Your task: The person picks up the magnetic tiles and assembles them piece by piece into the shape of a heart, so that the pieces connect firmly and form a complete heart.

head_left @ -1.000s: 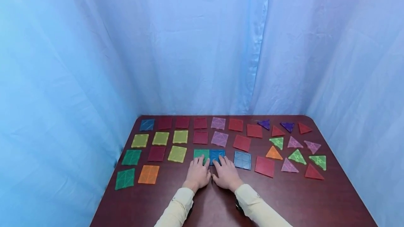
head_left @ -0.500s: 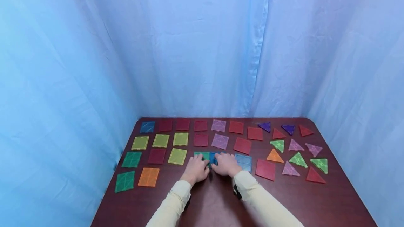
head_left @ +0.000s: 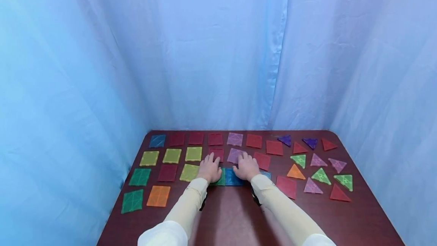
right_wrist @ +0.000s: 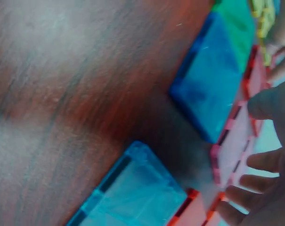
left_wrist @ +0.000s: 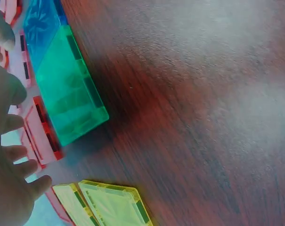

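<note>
A green square magnetic tile [head_left: 222, 177] and a dark blue square tile [head_left: 234, 178] lie edge to edge near the table's middle. My left hand [head_left: 209, 169] is above the green tile's left part, fingers spread toward a magenta square [head_left: 217, 152]. Over the blue tile's right side, my right hand [head_left: 248, 167] reaches its fingers toward a lilac square [head_left: 234, 155]. Both wrist views show the fingers loose with nothing held. The joined green tile [left_wrist: 69, 89] and blue tile [right_wrist: 210, 75] lie flat. A lighter blue tile [head_left: 267, 175] is partly hidden by the right hand.
Yellow squares [head_left: 172, 156], a dark green square [head_left: 132, 201] and an orange square [head_left: 158, 196] lie left. A red square [head_left: 286, 187] and several triangles, such as an orange triangle [head_left: 295, 172], lie right. Curtains [head_left: 211, 67] surround the far sides of the table [head_left: 235, 215].
Both hands have come off the green and blue tiles and moved forward and slightly apart, fingers straightening. The two tiles, earlier under the fingers, now show joined on the table.
</note>
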The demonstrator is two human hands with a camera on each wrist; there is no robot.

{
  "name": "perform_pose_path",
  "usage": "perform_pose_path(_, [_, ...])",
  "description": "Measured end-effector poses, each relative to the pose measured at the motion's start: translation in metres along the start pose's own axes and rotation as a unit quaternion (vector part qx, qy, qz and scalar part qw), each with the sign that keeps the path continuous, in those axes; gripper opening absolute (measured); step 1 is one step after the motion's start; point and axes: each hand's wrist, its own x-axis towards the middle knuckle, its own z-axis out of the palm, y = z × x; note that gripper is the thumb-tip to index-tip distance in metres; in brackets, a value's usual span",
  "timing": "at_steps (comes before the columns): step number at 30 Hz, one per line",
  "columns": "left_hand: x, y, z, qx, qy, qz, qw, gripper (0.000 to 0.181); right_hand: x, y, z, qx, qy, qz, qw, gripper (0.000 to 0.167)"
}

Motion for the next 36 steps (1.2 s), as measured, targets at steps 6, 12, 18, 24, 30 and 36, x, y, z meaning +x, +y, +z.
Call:
perform_pose_path(6, [0.005,0.007,-0.001,0.007,-0.061,-0.016,0.998,0.06,0.011,0.002,0.009,-0.006,-0.031,-0.001,0.9995,0.062])
perform_pose_path(12, [0.006,0.006,-0.001,-0.001,-0.084,-0.027,0.9961,0.062,0.014,-0.003,0.01,-0.016,-0.05,-0.007,0.9986,0.064])
perform_pose_path(18, [0.007,0.011,0.001,0.017,-0.07,-0.008,0.9974,0.063,0.014,-0.004,0.007,-0.016,-0.059,-0.031,0.9976,0.07])
perform_pose_path(24, [0.001,0.015,0.003,0.028,-0.064,-0.004,0.9975,0.064,0.011,-0.005,0.004,-0.014,-0.072,-0.037,0.9966,0.071])
perform_pose_path(30, [-0.002,0.012,0.01,0.034,-0.059,0.004,0.9977,0.063,0.006,-0.004,0.005,-0.008,-0.08,-0.043,0.9958,0.072])
perform_pose_path(36, [-0.007,0.009,0.011,0.037,-0.035,0.027,0.9983,0.057,-0.004,-0.004,0.006,-0.01,-0.071,-0.067,0.9951,0.072])
